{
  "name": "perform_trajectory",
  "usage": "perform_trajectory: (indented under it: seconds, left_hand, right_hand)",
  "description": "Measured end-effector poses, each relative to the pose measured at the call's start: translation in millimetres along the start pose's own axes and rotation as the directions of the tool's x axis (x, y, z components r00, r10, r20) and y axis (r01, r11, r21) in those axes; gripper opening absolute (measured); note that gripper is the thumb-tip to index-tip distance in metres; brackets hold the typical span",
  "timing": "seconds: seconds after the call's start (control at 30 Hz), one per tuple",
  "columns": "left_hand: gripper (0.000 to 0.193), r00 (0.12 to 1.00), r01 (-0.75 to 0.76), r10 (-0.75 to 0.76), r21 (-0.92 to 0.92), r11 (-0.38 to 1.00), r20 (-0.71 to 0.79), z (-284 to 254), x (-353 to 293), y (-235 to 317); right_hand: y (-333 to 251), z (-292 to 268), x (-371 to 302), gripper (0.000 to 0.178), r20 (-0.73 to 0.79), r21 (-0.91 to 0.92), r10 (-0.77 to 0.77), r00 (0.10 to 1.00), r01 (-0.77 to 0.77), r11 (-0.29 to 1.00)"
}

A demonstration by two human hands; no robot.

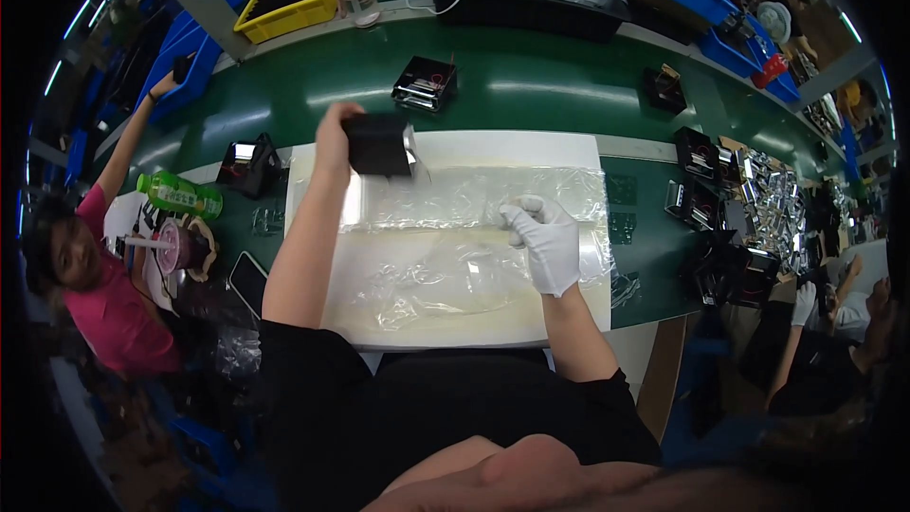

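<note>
My bare left hand [332, 144] is closed around a black box-shaped housing [377, 144] and holds it over the far left part of a white board [445, 327]. A shiny metal face shows at the housing's right end, slightly blurred. My right hand [548, 245], in a white glove, is above the board's right half with its fingers curled together in a pinch. Whatever may be between those fingertips is too small to make out. Crinkled clear plastic film [417, 275] covers much of the board under both hands.
Another black housing [424, 83] with metal parts sits beyond the board on the green bench [540, 95]. To the left are a green bottle [180, 195], a drink cup [178, 248] and a phone [248, 280]. Metal pieces [773, 209] pile up at right. Co-workers are on both sides.
</note>
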State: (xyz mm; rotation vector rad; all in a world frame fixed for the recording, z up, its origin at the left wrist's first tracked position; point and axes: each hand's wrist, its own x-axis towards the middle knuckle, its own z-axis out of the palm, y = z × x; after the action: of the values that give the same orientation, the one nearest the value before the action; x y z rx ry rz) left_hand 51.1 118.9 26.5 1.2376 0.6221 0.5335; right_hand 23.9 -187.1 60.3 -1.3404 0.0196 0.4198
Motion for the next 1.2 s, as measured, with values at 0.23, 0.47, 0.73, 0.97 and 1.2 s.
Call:
perform_trajectory:
  seconds: [0.23, 0.47, 0.73, 0.97, 1.2]
  left_hand:
    - [0.029, 0.643, 0.713, -0.551, -0.151, 0.685, 0.532, 18.3, -97.6, 16.7]
    - [0.032, 0.677, 0.675, -0.515, -0.164, 0.72, 0.525, 23.2, -109.2, 17.0]
    - [0.031, 0.61, 0.727, -0.513, -0.17, 0.665, 0.604, 28.2, -110.7, 8.0]
    - [0.032, 0.659, 0.606, -0.372, -0.168, 0.778, 0.654, 46.9, -106.2, -10.0]
    - [0.019, 0.83, -0.379, 0.07, 0.468, 0.798, 0.553, 82.1, -29.2, 22.7]
  right_hand:
    - [-11.0, 28.5, -8.5, 0.014, 0.24, -0.036, 0.083, 0.967, -0.077, 0.996]
    - [-16.2, 20.6, -15.8, 0.012, 0.282, -0.14, 0.144, 0.949, -0.108, 0.984]
    - [-15.6, 15.0, -14.7, 0.015, 0.304, -0.116, 0.095, 0.948, -0.062, 0.991]
    - [3.5, 1.3, -8.6, 0.022, 0.445, -0.487, -0.23, 0.865, 0.45, 0.749]
    - [-15.1, -26.8, -18.9, 0.028, 0.432, -0.695, -0.22, 0.875, 0.478, 0.536]
